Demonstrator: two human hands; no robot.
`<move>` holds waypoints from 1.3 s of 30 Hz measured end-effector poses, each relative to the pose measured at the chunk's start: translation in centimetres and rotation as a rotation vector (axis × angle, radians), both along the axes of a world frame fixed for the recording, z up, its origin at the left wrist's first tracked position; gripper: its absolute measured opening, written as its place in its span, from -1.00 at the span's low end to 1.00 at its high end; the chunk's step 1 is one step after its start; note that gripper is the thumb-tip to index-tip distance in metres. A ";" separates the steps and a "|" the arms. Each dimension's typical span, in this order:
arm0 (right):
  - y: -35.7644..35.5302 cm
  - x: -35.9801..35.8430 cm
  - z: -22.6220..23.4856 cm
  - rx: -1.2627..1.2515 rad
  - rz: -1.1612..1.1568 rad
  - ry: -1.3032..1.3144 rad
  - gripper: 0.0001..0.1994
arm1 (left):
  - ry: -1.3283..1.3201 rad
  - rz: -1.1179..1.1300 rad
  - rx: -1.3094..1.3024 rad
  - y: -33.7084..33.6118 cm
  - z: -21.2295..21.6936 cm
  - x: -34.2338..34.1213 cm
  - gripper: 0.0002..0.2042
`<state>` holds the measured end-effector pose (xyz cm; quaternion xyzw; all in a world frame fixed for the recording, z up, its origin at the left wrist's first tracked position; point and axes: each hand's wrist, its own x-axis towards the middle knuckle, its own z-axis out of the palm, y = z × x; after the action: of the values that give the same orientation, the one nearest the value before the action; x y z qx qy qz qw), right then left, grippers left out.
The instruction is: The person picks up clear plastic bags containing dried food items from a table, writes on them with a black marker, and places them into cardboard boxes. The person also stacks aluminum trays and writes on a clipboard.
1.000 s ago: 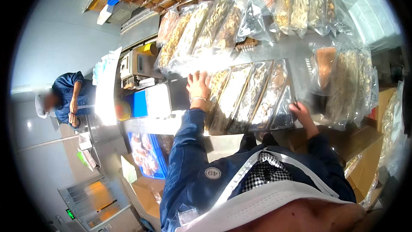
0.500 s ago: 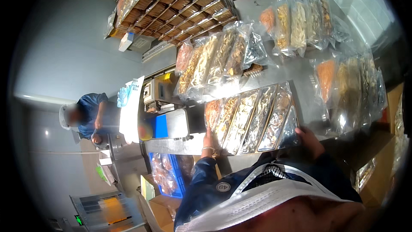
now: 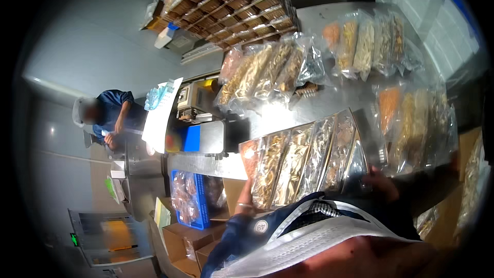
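Both my hands hold a long compartment tray (image 3: 304,164) close in front of my body. Its slanted sections carry dried foods: orange-red pieces (image 3: 249,157) at the left end, then several rows that look like dried mushrooms (image 3: 292,157). The right-hand section is glossy and hard to make out. My left hand (image 3: 245,198) grips the tray's left end, thumb along the side. Around the right end closes my right hand (image 3: 382,184), partly in shadow, some fingers hidden. My jacket covers part of the tray's near edge.
Past the tray, clear bags of dried foods (image 3: 262,72) lie in rows on the steel table (image 3: 334,95), more bags (image 3: 411,118) to the right. Stacked brown trays (image 3: 231,5) stand at the back. A scale (image 3: 211,136), blue crate (image 3: 188,201) and cardboard box (image 3: 190,247) are left; a co-worker (image 3: 116,113) stands beyond.
The tray has come nearer my body with both hands on it, and its near edge now meets my jacket. The view has shifted slightly. The co-worker's hands have moved a little.
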<state>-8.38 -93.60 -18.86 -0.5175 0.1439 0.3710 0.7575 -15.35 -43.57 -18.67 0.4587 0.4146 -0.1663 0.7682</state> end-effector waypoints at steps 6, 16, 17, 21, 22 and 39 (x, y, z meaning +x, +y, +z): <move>1.3 5.1 5.9 0.148 -0.050 -0.373 -0.33 | -0.547 0.071 0.050 4.2 6.6 4.0 -0.30; 9.5 31.6 27.0 0.364 -0.218 -0.780 -0.52 | -1.185 -0.052 0.385 11.1 30.3 22.2 -0.37; 10.6 34.7 30.3 0.394 -0.119 -0.778 -0.53 | -1.270 -0.077 0.384 12.6 32.6 24.9 -0.39; 15.6 44.2 39.5 -0.025 -0.297 -1.037 -0.44 | -1.275 -0.104 0.474 19.5 39.9 37.7 -0.50; 16.6 46.5 40.9 -0.056 -0.330 -1.083 -0.51 | -1.265 -0.110 0.435 21.0 40.8 40.4 -0.52; 25.7 67.3 45.2 -0.385 -0.265 -0.803 -0.78 | -1.225 -0.091 0.184 29.7 38.6 71.6 -0.47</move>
<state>58.93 -67.92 26.35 -0.7287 -0.0295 0.0076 0.6842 56.27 -13.84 19.91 0.5523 -0.1092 0.1310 0.8160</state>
